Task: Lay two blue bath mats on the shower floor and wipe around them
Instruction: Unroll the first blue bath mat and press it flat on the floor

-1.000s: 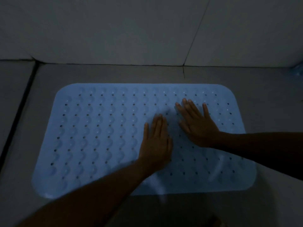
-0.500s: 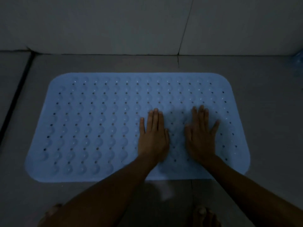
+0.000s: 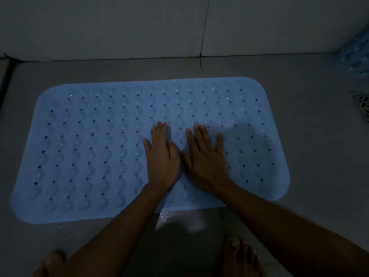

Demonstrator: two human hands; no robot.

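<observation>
A light blue bath mat [image 3: 89,148] with rows of small holes and round bumps lies flat on the dim shower floor. My left hand [image 3: 162,156] rests palm down on the mat's middle, fingers together and pointing away from me. My right hand [image 3: 206,158] lies flat just beside it, fingers spread, the two hands nearly touching at the thumbs. Neither hand holds anything. A second blue mat [image 3: 356,54] shows only as a patch at the far right edge, against the wall.
A tiled wall [image 3: 119,27] runs along the far side of the grey floor [image 3: 319,156]. A metal floor drain [image 3: 362,104] sits at the right edge. My bare toes [image 3: 238,254] stand on the floor near the bottom, with a wet sheen just below the mat.
My right hand has slid left across the mat until it lies next to the left hand. The view has tilted down, and the drain and my feet have come into sight.
</observation>
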